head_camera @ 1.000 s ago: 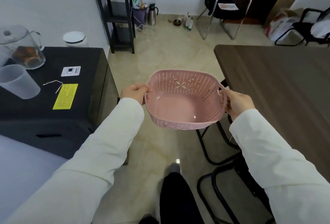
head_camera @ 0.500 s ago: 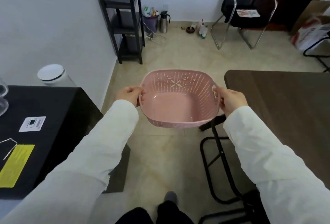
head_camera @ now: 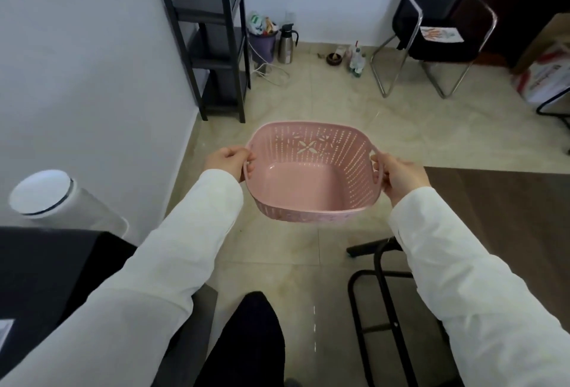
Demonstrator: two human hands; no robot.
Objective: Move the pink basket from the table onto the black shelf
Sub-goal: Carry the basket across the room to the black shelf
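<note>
Basket: the pink basket (head_camera: 311,183) hangs in the air over the floor, empty, well short of the black shelf (head_camera: 212,47)
Left hand: the left hand (head_camera: 229,161) has its fingers curled shut round the left handle
Right hand: the right hand (head_camera: 401,177) is wrapped closed on the right handle
Bearing: shelf stands ahead and left of the basket, against the wall; left hand is the nearer one
Long axis: runs hand to hand, across the approach
Next: I'd guess a carry forward-left

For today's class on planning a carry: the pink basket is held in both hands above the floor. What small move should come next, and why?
Probably carry it forward and left: the left hand and right hand grip the empty pink basket by its handles, while the black shelf stands ahead by the wall, floor between.
</note>
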